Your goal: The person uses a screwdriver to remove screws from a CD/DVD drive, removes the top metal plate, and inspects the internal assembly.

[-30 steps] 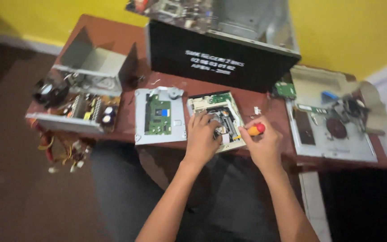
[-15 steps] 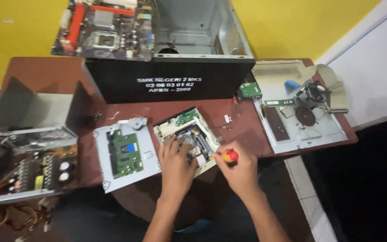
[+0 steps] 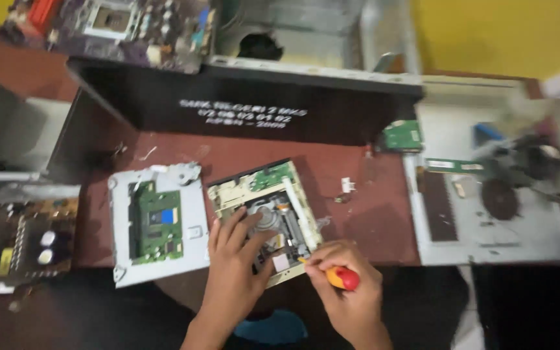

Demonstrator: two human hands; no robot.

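An opened optical drive (image 3: 266,198) with beige frame and bare mechanism lies on the reddish-brown table (image 3: 364,220) near its front edge. My left hand (image 3: 233,259) rests flat on the drive's near part, fingers spread over the mechanism. My right hand (image 3: 348,295) grips a screwdriver with a red and yellow handle (image 3: 341,277), its tip at the drive's near right corner. To the left of the drive lies a grey metal cover (image 3: 158,223) holding a green circuit board.
An open black computer case (image 3: 254,107) with a motherboard (image 3: 118,26) lies behind. An open power supply (image 3: 17,236) sits at the left. A white panel (image 3: 487,214) with a fan, memory stick and small parts lies at the right. Small green board (image 3: 402,136) near the case.
The view has closed in and shifted left over the drive. My hands stay on the drive and screwdriver, the right hand now lower at the drive's near corner.
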